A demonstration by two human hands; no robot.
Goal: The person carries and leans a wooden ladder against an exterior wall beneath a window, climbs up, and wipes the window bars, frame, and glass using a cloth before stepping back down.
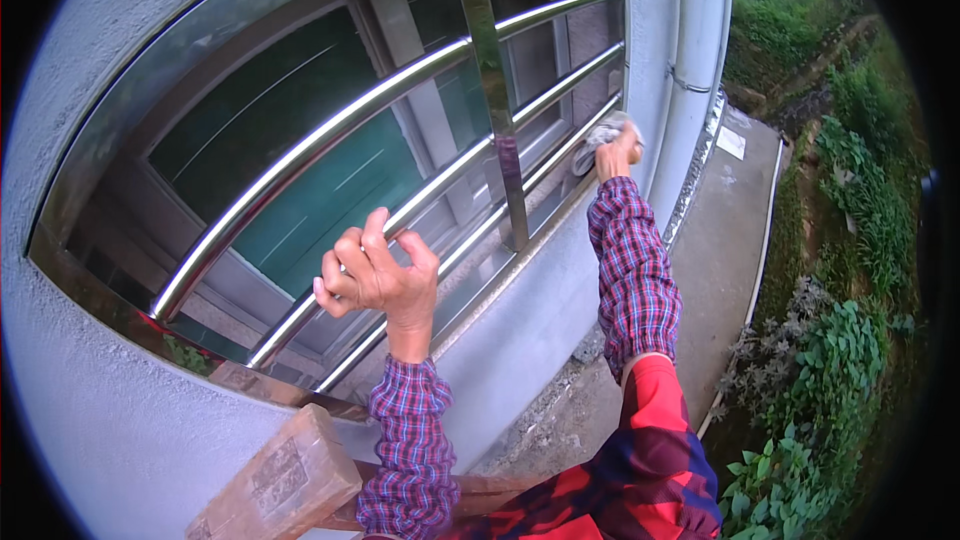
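My left hand (382,270) grips the middle rail (448,176) of a polished metal window guard, its fingers hooked over the tube. Farther along to the right, my right hand (621,152) presses a crumpled grey cloth (600,139) near the right end of the lowest rail (551,165), close to the frame's lower corner. Part of the cloth is hidden behind that hand. A flat metal upright (493,94) crosses the rails between my two hands. Behind the guard is a window with green panes (341,187). Checked sleeve covers reach to both wrists.
A wooden beam end (281,476) juts up beside my left forearm, against the pale rendered wall (112,390). Right of the window run vertical pipes (686,82). A concrete path (724,202) lies well below, bordered by a planted bank (840,345).
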